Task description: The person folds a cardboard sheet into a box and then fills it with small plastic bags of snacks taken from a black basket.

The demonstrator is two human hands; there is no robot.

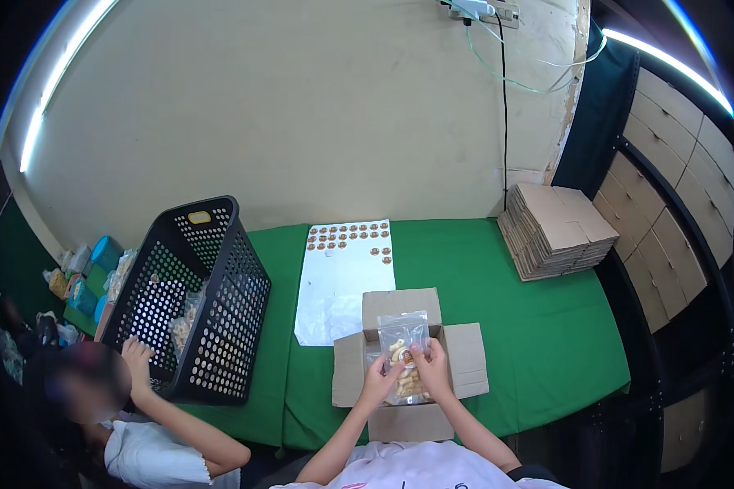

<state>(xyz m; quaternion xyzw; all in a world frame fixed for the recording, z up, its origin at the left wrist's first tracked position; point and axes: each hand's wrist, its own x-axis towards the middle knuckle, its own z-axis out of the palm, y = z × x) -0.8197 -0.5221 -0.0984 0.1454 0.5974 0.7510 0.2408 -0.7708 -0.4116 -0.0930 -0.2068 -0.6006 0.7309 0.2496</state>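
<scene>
A clear zip bag of pale, curled snack pieces (409, 388) is held upright between my two hands, over an open cardboard box (400, 306). My left hand (381, 383) grips the bag's left side. On its right side, my right hand (434, 368) holds the bag, with the thumb on the front near a small round brown sticker (409, 356). The box's flaps are spread outward on the green cloth. What lies inside the box is mostly hidden by the bag and my hands.
A white sheet with rows of round brown stickers (340, 281) lies behind the box. On the left stands a black perforated basket (228, 326) with bagged snacks inside; another person's hand (137, 359) is at its edge. Flattened cardboard boxes (556, 228) are stacked at the back right.
</scene>
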